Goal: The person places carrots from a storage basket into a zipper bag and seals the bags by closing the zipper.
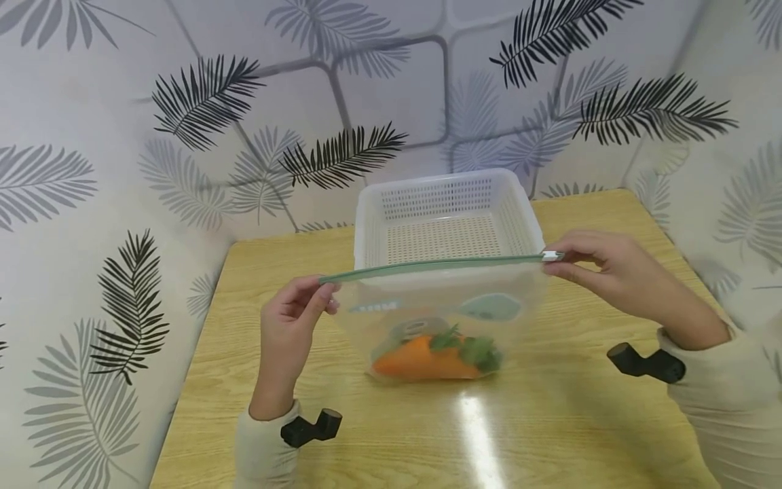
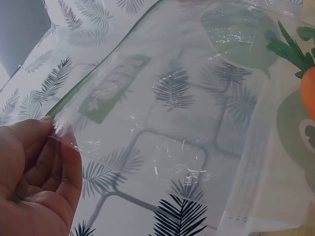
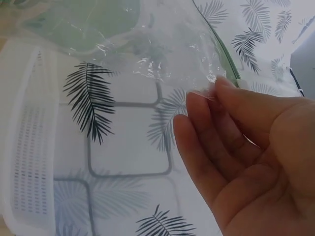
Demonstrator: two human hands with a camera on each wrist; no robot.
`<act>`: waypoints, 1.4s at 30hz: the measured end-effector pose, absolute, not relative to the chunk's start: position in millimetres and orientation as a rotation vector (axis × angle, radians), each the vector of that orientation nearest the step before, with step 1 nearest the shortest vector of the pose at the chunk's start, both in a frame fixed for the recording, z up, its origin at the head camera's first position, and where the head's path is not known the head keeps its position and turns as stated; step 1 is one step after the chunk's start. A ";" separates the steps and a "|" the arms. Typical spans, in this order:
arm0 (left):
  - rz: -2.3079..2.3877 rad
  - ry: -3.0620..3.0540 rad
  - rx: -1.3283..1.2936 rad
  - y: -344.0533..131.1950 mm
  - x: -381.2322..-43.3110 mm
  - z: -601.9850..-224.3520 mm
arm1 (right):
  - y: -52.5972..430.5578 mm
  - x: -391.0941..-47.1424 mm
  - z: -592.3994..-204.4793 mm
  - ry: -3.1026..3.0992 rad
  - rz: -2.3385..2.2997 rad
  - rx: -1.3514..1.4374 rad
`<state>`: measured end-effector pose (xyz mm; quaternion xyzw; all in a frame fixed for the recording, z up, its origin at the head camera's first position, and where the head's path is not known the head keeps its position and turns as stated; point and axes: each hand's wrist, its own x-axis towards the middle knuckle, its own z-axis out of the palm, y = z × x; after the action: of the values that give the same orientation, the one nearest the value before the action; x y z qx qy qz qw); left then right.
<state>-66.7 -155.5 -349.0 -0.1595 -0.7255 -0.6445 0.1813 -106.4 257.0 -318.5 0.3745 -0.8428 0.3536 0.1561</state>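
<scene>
A clear zip bag with a green zip strip and a white slider hangs upright above the table. Inside, at the bottom, lie carrots with leafy green tops. My left hand pinches the bag's top left corner between thumb and fingers. At the other end, beside the slider, my right hand pinches the top right corner. In the left wrist view an orange carrot shows through the film. The right wrist view has the film between thumb and fingertips.
Behind the bag a white perforated plastic basket stands on the wood-grain table. A wall covering with a leaf pattern rises right behind the table's back edge. Each sleeve carries a black wrist mount.
</scene>
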 end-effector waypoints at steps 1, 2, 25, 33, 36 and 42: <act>-1.800 -2.053 -0.447 -158.6 -66.5 -348.0 | 254.2 -105.5 -317.9 -2.418 1.053 1.067; -1.790 -2.055 -0.446 -161.8 -66.2 -346.8 | 251.1 -104.8 -317.2 -2.423 1.099 1.060; -1.639 -2.026 -0.151 -281.4 -70.4 -319.1 | 110.4 -131.5 -309.7 -2.362 1.816 1.225; -1.674 -1.958 -0.030 -312.4 -82.8 -314.1 | 66.8 -155.8 -307.4 -2.358 1.788 1.241; -1.663 -1.976 -0.006 -320.4 -89.6 -307.7 | 54.9 -167.1 -305.9 -2.369 1.835 1.205; -1.484 -2.113 0.055 -333.9 -104.9 -299.3 | 29.1 -180.5 -306.6 -2.374 1.870 1.182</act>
<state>-104.9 -333.9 -299.3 0.0206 -0.7865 -0.5523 0.2756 -180.5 29.1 -306.6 0.3639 -0.7305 0.5756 -0.0517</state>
